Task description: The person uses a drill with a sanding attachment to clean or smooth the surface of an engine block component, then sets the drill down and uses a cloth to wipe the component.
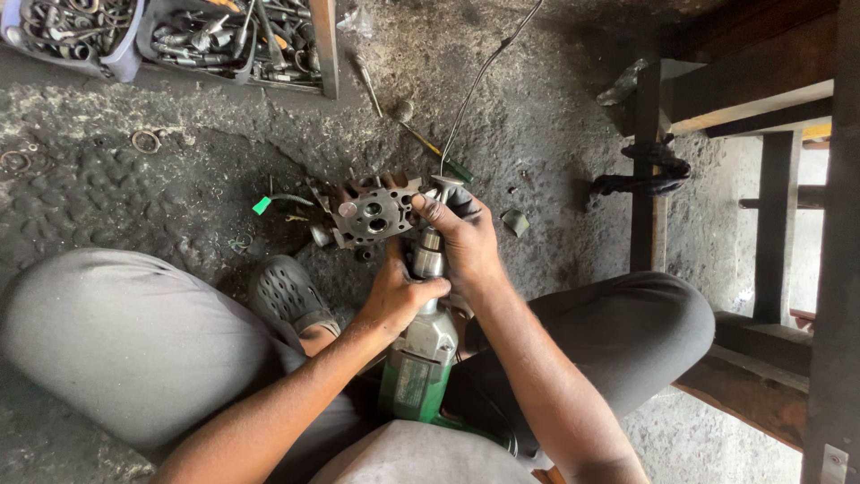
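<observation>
Head view: left hand [397, 296] and right hand [466, 240] clamped around green drill [419, 358], metal casting [374, 213] just beyond fingertips.

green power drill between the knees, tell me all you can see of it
The green power drill has a green body with a silver-grey metal front housing and a bright steel chuck. It stands roughly upright between the person's legs, nose pointing away from the body toward the grey metal engine part. The left hand wraps the chuck; the right hand covers its tip. Its rear end is hidden.
</observation>
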